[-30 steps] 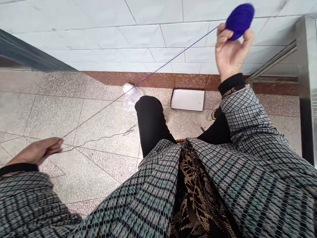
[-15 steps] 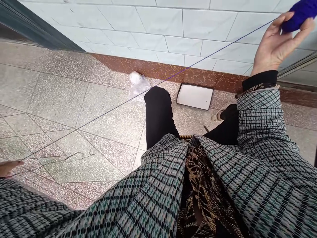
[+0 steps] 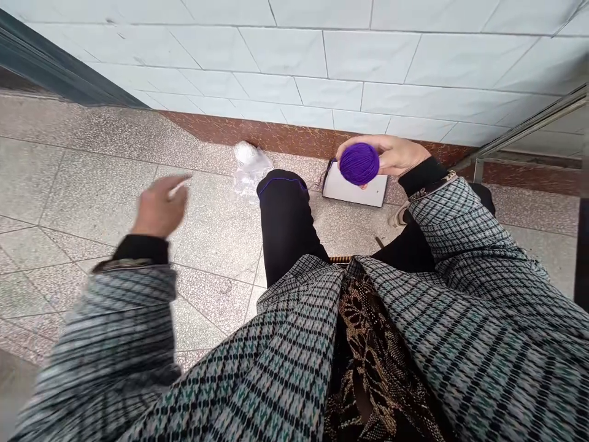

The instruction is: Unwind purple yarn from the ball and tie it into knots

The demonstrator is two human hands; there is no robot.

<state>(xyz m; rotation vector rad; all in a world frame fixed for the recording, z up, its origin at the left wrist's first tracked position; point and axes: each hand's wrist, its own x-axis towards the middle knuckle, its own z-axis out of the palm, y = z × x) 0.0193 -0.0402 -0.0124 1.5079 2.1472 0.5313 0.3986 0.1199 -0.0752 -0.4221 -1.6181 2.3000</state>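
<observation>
My right hand [image 3: 398,153] is closed around a purple ball of yarn [image 3: 359,163], held low in front of the wall above a white box. A short purple strand [image 3: 281,180] lies across my raised left knee [image 3: 283,202] in black trousers. My left hand [image 3: 159,207] hovers over the floor to the left of that knee, smeared by motion. One pale finger or bit of something sticks out to the right, and I cannot tell whether it holds the strand. Both arms wear checked sleeves.
A flat white box [image 3: 354,191] lies on the speckled tile floor by the brown skirting. A crumpled clear plastic bag [image 3: 250,164] sits left of it. A metal frame [image 3: 529,123] runs along the right. My shoe [image 3: 398,216] shows under my right sleeve.
My right hand has come down from high on the right with the yarn ball. My left hand has swung in from the far left, and the long taut strand is gone.
</observation>
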